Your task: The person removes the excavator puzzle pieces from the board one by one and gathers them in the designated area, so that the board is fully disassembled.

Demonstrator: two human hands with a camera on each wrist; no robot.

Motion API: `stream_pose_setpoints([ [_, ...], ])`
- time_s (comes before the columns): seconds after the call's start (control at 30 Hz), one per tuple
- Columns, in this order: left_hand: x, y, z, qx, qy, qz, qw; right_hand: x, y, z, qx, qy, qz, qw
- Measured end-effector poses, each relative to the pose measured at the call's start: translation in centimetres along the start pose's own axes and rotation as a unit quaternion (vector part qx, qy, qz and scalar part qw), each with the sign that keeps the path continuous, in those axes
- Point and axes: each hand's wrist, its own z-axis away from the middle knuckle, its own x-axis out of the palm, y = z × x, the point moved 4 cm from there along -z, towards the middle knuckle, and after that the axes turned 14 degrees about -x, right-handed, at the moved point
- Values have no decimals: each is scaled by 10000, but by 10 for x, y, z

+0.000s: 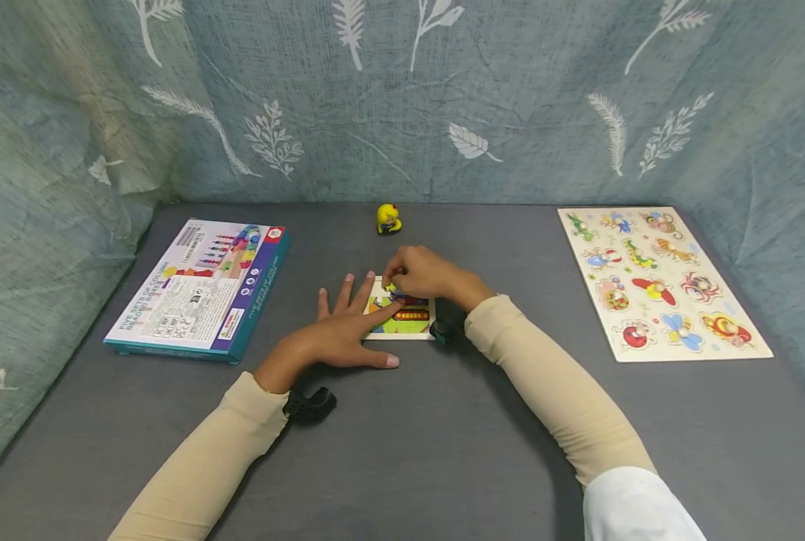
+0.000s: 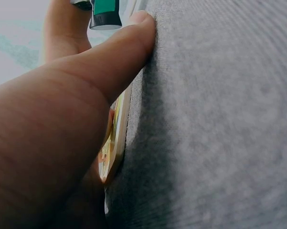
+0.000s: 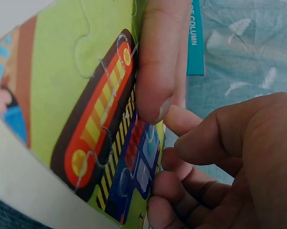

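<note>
A small jigsaw puzzle in a pale frame lies on the grey table, its picture showing a digger's track on green. My left hand is spread flat, its index finger pressing on the puzzle while the thumb rests on the table. At the puzzle's upper left, my right hand has curled fingers and pinches a small yellow-green puzzle piece, mostly hidden by the fingertips. The right wrist view shows joined pieces around the track, close to the right fingertips.
A boxed set with a teal side lies at the left. Behind the puzzle stands a small yellow toy figure. An insect picture board lies at the right. Leaf-patterned cloth hangs behind the table.
</note>
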Motion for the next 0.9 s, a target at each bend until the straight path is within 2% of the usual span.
stream_pose_setpoints([
  [0.27,1,1,-1,-5,-45,28,10000,0,-2,1,-39,15,95,9999],
  [0.53,-2,1,1,36,-23,50,10000,-5,-3,1,-273,-15,-52,9996],
  [0.73,0,1,0,5,-53,33,10000,-4,-1,1,-245,-232,54,9994],
  [0.9,0,1,0,-35,-46,47,10000,-6,-2,2,-143,-256,83,9995],
])
